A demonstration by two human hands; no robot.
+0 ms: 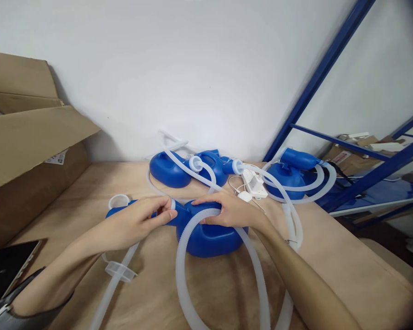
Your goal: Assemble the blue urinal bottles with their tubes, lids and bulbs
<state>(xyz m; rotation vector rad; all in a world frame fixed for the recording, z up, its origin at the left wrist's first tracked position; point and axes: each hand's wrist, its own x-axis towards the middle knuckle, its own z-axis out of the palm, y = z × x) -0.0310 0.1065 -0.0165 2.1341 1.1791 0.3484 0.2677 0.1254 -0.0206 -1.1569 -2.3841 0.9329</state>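
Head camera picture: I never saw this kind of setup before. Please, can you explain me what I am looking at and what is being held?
No machine is here. These are a person's two bare hands, seen from one camera worn on the head, which looks forward and down. The left hand pinches the spout of a blue plastic jug, and the right hand holds the top of that jug. A ribbed translucent hose loops in front of it. On the wooden table are three more blue jugs and a white power strip. A cardboard box stands at the left.
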